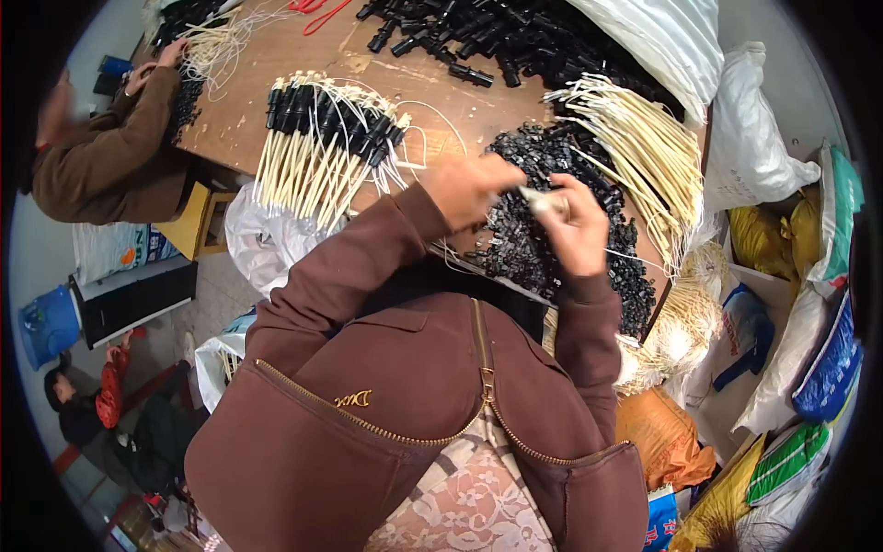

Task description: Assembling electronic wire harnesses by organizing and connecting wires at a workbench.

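Looking down from the head view, I pinch a small pale piece in my right grip, above the black plastic parts heaped on the bench; my left grip is just beside it, too blurred to tell its hold. Best, I judge, to pinch firmly and line up fingertips closely
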Tool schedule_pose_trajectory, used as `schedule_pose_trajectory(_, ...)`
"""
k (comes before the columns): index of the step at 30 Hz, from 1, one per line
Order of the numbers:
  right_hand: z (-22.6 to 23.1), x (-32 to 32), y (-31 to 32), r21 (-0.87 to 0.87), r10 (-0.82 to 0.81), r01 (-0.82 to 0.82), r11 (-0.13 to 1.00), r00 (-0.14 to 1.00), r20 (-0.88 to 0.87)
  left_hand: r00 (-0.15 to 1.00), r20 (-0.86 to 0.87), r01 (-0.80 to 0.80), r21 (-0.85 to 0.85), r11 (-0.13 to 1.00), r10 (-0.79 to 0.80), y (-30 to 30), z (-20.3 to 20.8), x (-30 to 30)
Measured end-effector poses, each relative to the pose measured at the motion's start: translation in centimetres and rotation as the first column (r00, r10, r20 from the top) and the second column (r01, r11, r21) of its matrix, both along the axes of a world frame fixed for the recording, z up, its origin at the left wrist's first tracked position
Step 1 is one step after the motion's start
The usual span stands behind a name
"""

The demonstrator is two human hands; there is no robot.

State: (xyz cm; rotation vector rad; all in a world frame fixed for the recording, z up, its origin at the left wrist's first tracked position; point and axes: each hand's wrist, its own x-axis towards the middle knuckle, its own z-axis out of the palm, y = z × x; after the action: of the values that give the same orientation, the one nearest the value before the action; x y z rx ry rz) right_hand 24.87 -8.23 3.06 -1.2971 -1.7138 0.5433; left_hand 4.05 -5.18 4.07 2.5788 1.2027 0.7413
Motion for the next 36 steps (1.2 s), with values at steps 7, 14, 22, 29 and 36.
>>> schedule_pose_trajectory(7,3.6,-3.2,-0.8,-0.208,0.092,-0.192,0.959,0.906,-0.412,0.868,0.294,-0.119,-0.66,0.742,0.401,0.4,-1.3,-1.7)
schedule_pose_trajectory(14,0.3,-4.8,-2.4,-0.233,0.069,-0.036,0.972,0.989,0.134,0.881,0.296,-0.058,-0.705,0.706,0.368,-0.7,-2.3,-2.1)
schedule_pose_trajectory(22,0.4,-5.2,-2.2,-0.059,-0.087,0.108,0.992,0.956,0.279,0.986,0.106,-0.094,-0.283,0.954,0.128,-1.1,-2.5,-2.9)
schedule_pose_trajectory(29,-0.7,-5.3,-1.9,-0.074,0.007,0.011,0.997,0.972,0.236,0.997,0.074,0.007,-0.316,0.949,0.017,-1.2,-2.1,-2.6)
schedule_pose_trajectory(36,0.0,-5.5,-2.3,-0.175,0.162,-0.139,0.975,0.979,0.124,0.993,0.114,0.074,-0.538,0.84,-0.014,-0.8,-0.7,-2.1)
